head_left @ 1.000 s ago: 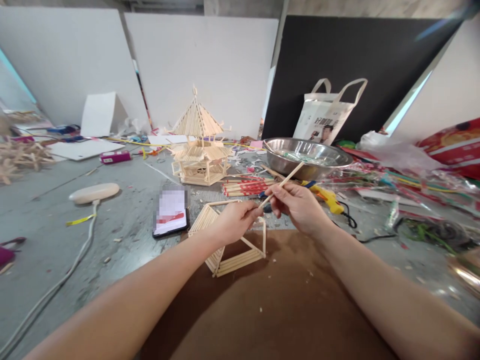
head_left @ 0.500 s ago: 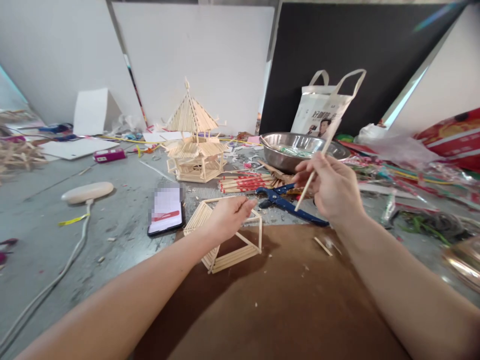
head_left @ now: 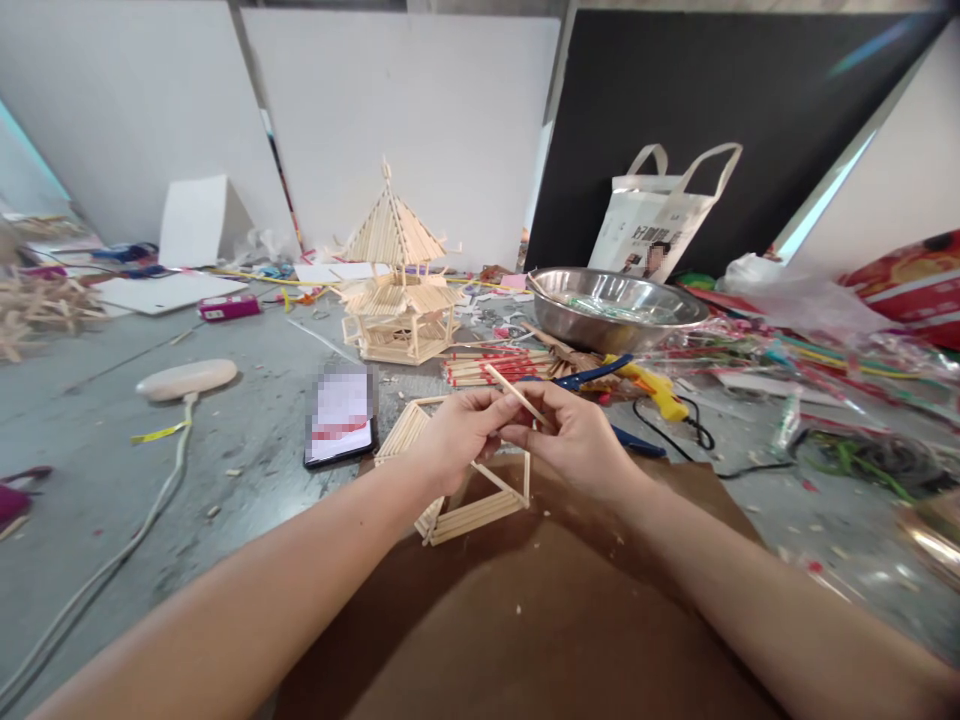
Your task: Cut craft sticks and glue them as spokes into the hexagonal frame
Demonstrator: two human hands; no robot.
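Observation:
A thin pale wooden stick (head_left: 516, 392) slants between my two hands, just above the stick frame. My left hand (head_left: 466, 432) is closed, with its thumb and fingertips pinched at the stick. My right hand (head_left: 581, 440) is closed round the stick's lower right part, and its fingers meet those of my left. Below them, a polygonal frame of glued sticks (head_left: 480, 517) lies on the front board, with some sides filled by rows of sticks. My left hand and forearm hide part of it.
A pagoda model of sticks (head_left: 401, 300) stands behind. Near it are a phone (head_left: 339, 415), red-marked sticks (head_left: 495, 366), blue pliers (head_left: 637, 441), a yellow glue gun (head_left: 660, 388) and a steel basin (head_left: 570, 315). A white device (head_left: 187, 380) trails a cable. A brown board (head_left: 540, 620) lies in front.
My right hand has come down and left with the stick, meeting my left hand over the frame. The yellow glue gun, hidden before, now shows. The view has shifted slightly.

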